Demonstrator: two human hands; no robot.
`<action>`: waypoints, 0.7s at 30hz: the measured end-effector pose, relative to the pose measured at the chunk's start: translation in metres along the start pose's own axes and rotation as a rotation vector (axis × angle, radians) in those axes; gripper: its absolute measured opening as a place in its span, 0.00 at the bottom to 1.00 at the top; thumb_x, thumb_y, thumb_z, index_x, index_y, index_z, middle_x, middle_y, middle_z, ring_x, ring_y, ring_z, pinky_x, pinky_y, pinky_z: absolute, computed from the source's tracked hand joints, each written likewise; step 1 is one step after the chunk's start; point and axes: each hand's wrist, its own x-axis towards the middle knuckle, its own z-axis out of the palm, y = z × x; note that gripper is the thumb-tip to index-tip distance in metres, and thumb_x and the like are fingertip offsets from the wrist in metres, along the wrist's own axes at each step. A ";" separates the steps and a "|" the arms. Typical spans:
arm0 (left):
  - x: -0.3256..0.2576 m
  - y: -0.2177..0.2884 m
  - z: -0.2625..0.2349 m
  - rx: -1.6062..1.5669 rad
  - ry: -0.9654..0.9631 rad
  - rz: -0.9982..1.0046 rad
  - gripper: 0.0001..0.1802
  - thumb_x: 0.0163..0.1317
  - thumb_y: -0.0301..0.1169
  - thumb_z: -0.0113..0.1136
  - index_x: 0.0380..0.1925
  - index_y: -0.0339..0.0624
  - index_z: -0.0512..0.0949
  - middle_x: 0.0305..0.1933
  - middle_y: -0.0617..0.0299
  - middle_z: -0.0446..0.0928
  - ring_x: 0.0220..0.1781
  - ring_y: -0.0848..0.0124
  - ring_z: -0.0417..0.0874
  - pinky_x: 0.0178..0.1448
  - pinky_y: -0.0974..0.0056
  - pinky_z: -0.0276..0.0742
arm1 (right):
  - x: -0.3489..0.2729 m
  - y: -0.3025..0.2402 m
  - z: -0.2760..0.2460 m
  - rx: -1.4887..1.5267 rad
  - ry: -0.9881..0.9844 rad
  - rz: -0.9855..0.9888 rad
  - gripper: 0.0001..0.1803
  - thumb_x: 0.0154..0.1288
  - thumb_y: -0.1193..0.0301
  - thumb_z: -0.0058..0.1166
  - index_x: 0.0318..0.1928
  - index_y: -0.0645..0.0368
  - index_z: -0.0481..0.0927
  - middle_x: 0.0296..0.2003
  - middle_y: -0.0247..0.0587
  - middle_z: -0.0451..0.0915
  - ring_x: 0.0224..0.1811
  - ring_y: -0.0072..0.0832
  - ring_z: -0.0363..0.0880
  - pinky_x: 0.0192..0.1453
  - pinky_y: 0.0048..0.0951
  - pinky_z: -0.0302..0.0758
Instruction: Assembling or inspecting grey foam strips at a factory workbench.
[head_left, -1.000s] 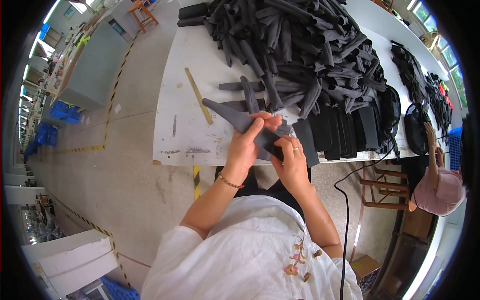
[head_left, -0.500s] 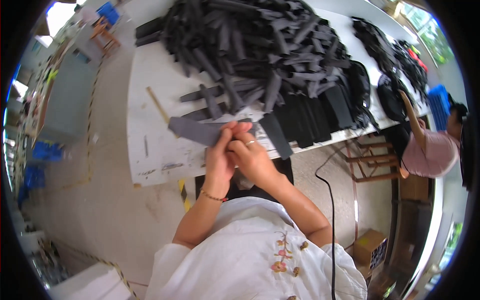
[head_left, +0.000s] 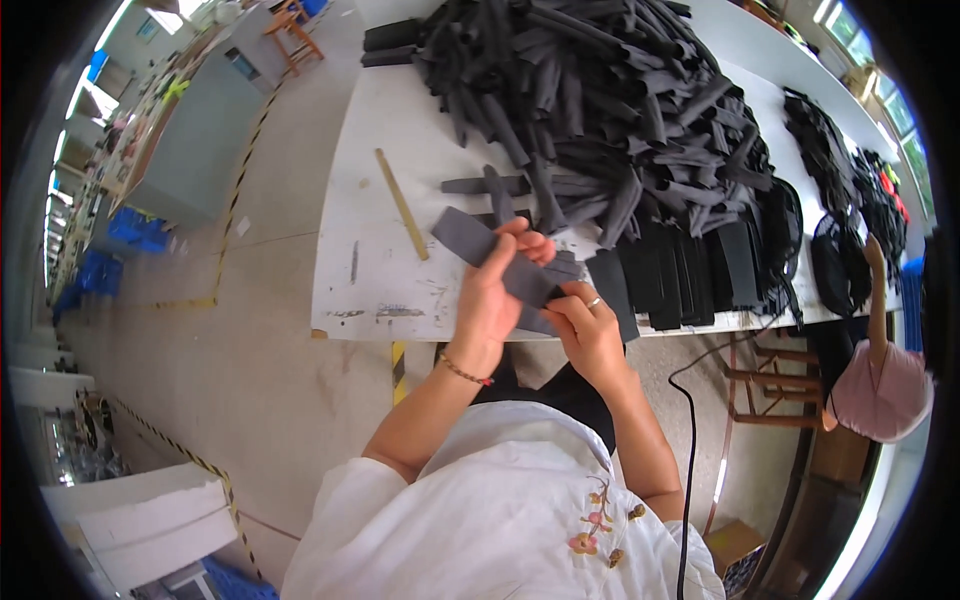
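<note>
Since the earlier frame, the right hand (head_left: 590, 325) has drawn away from the left hand (head_left: 488, 285), and the grey strip (head_left: 466, 238) has swung from nearly crosswise to a steeper slant. Everything on the table (head_left: 348, 215) also sits differently in the head view, so the head has probably turned.

Both hands are apart from each other and closed on the same strip. It is held in the air over the near edge of the table, in front of the person's body. The left thumb lies over the strip, with the left fingers curled up on its far side; this grip appears to support the middle. Thumb and fingertips of the right hand pinch the strip near its right end, probably to steady that end and keep the limp material straight between the two grips.

The long axis runs diagonally: the blunt free end points forward and left, past the left hand, and the other end points back toward the right hand. Whether the grey flap below the strip, between the hands, belongs to it cannot be told.

Forward of both hands lies a pile of dark strips (head_left: 600, 110), presumably kept within reach. Black panels (head_left: 690, 275) lie in a row beyond the right hand, and a yellow stick (head_left: 402, 205) lies forward and left of the left hand.
</note>
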 end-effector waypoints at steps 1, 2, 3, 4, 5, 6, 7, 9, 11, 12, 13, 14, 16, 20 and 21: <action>-0.004 -0.004 0.001 0.010 0.006 0.001 0.15 0.71 0.31 0.53 0.52 0.34 0.73 0.41 0.54 0.81 0.48 0.59 0.82 0.61 0.54 0.74 | 0.000 0.001 0.001 0.007 0.015 0.008 0.09 0.54 0.81 0.64 0.34 0.63 0.76 0.38 0.48 0.78 0.34 0.45 0.81 0.36 0.38 0.78; -0.007 -0.007 0.002 0.009 0.025 0.006 0.15 0.71 0.31 0.53 0.53 0.34 0.73 0.41 0.55 0.81 0.48 0.59 0.82 0.61 0.54 0.74 | 0.001 0.003 0.003 0.034 0.015 0.007 0.10 0.53 0.82 0.64 0.34 0.64 0.76 0.38 0.48 0.78 0.34 0.45 0.81 0.35 0.37 0.78; -0.009 -0.007 0.002 0.006 0.043 0.010 0.15 0.72 0.32 0.53 0.53 0.35 0.73 0.41 0.55 0.81 0.48 0.60 0.82 0.61 0.55 0.74 | 0.002 0.004 0.005 0.041 0.011 -0.003 0.10 0.53 0.82 0.64 0.34 0.64 0.76 0.38 0.48 0.78 0.34 0.45 0.81 0.35 0.37 0.78; -0.012 -0.008 0.002 0.006 0.046 0.020 0.15 0.72 0.32 0.53 0.53 0.35 0.73 0.41 0.55 0.81 0.48 0.60 0.82 0.61 0.55 0.74 | 0.002 0.005 0.006 0.061 0.013 0.006 0.09 0.54 0.82 0.64 0.34 0.64 0.77 0.39 0.47 0.78 0.33 0.42 0.80 0.34 0.34 0.77; -0.015 -0.008 0.003 0.024 0.050 0.032 0.15 0.72 0.32 0.53 0.53 0.35 0.73 0.41 0.56 0.81 0.48 0.60 0.82 0.61 0.55 0.74 | 0.003 0.006 0.007 0.081 0.014 0.017 0.08 0.55 0.83 0.63 0.34 0.63 0.77 0.39 0.46 0.79 0.32 0.39 0.79 0.33 0.31 0.76; -0.016 -0.009 0.003 0.042 0.055 0.042 0.15 0.72 0.32 0.53 0.53 0.36 0.73 0.42 0.56 0.81 0.48 0.60 0.82 0.62 0.56 0.74 | 0.003 0.005 0.008 0.084 0.010 0.011 0.08 0.55 0.83 0.63 0.34 0.63 0.77 0.39 0.46 0.79 0.32 0.39 0.79 0.33 0.31 0.76; -0.016 -0.008 0.003 0.042 0.057 0.047 0.15 0.72 0.32 0.53 0.53 0.36 0.73 0.42 0.56 0.81 0.48 0.60 0.82 0.62 0.56 0.74 | 0.003 0.004 0.009 0.093 0.011 0.035 0.08 0.55 0.83 0.63 0.33 0.63 0.77 0.39 0.45 0.79 0.31 0.38 0.79 0.33 0.31 0.75; -0.016 -0.009 0.003 0.058 0.069 0.042 0.15 0.72 0.33 0.53 0.52 0.36 0.74 0.42 0.56 0.82 0.48 0.60 0.83 0.62 0.56 0.74 | 0.003 0.003 0.011 0.103 0.008 0.057 0.08 0.55 0.83 0.63 0.33 0.64 0.77 0.39 0.45 0.79 0.30 0.37 0.79 0.32 0.30 0.75; -0.016 -0.009 0.002 0.035 0.060 0.032 0.14 0.72 0.32 0.52 0.52 0.36 0.74 0.42 0.55 0.82 0.48 0.60 0.83 0.62 0.56 0.74 | 0.004 0.005 0.011 0.096 0.003 0.048 0.10 0.53 0.82 0.65 0.34 0.64 0.76 0.39 0.47 0.79 0.32 0.41 0.80 0.32 0.34 0.76; -0.016 -0.008 0.001 0.012 0.050 0.017 0.14 0.72 0.32 0.52 0.52 0.36 0.74 0.42 0.55 0.82 0.49 0.59 0.83 0.62 0.56 0.74 | 0.004 0.006 0.011 0.097 0.002 0.046 0.10 0.53 0.82 0.65 0.34 0.64 0.76 0.39 0.47 0.79 0.32 0.41 0.80 0.32 0.34 0.76; -0.016 -0.008 -0.001 0.011 0.052 0.020 0.14 0.72 0.32 0.52 0.52 0.36 0.74 0.42 0.55 0.82 0.49 0.59 0.83 0.62 0.56 0.74 | 0.003 0.008 0.012 0.098 -0.005 0.043 0.10 0.52 0.82 0.65 0.34 0.64 0.76 0.39 0.46 0.79 0.32 0.41 0.80 0.32 0.34 0.76; -0.016 -0.007 -0.003 0.021 0.038 0.008 0.13 0.72 0.31 0.51 0.52 0.36 0.74 0.43 0.54 0.82 0.50 0.59 0.83 0.62 0.56 0.74 | 0.003 0.009 0.012 0.099 -0.012 0.040 0.10 0.52 0.82 0.65 0.34 0.64 0.76 0.39 0.46 0.79 0.32 0.41 0.80 0.32 0.34 0.76; -0.016 -0.005 -0.004 0.029 0.026 -0.005 0.13 0.73 0.30 0.50 0.52 0.36 0.74 0.43 0.53 0.82 0.51 0.58 0.83 0.62 0.56 0.74 | 0.004 0.010 0.011 0.100 -0.016 0.042 0.10 0.52 0.82 0.65 0.33 0.64 0.77 0.39 0.46 0.79 0.33 0.41 0.80 0.33 0.34 0.76; -0.017 -0.005 -0.003 0.074 0.001 0.009 0.14 0.72 0.30 0.51 0.53 0.36 0.75 0.44 0.55 0.83 0.53 0.56 0.82 0.64 0.54 0.74 | 0.007 0.009 0.010 0.106 -0.004 0.038 0.10 0.53 0.82 0.64 0.34 0.63 0.77 0.40 0.44 0.79 0.33 0.41 0.80 0.34 0.35 0.77; -0.017 -0.006 -0.003 0.071 0.010 0.016 0.14 0.72 0.30 0.51 0.53 0.36 0.75 0.44 0.55 0.83 0.53 0.56 0.82 0.64 0.54 0.74 | 0.007 0.009 0.010 0.107 -0.005 0.037 0.10 0.53 0.82 0.64 0.34 0.63 0.77 0.40 0.44 0.79 0.33 0.41 0.80 0.34 0.35 0.77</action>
